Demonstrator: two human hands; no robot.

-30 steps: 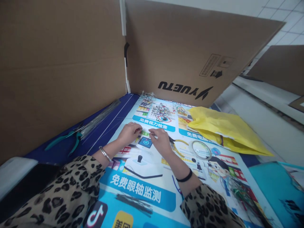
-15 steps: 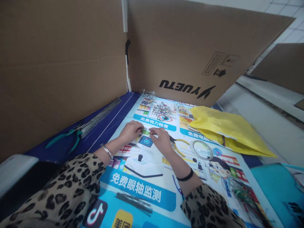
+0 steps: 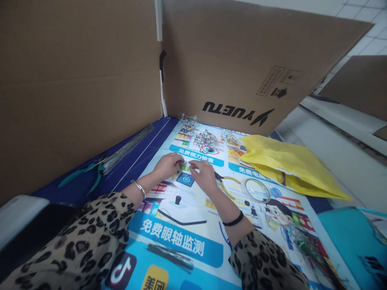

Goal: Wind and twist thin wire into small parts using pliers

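Note:
My left hand and my right hand are close together over the printed poster, fingertips nearly meeting. Each hand has thumb and fingers pinched; whatever lies between them is too fine to make out. A pair of yellow-handled pliers lies just right of my right hand, partly hidden by it. Beside the pliers rests a clear roll of tape. To the left of my left hand, a bundle of thin silvery wires lies on the blue cloth, against teal-handled pliers.
Cardboard panels stand behind and left. Tangled wire pieces lie at the poster's far end. A yellow bag and a teal pouch are at right. Dark thin strands lie nearer, and a colourful wire bunch lies lower right.
Almost nothing differs. Both hands keep their pinch, with a very slight shift of the forearms and of the view.

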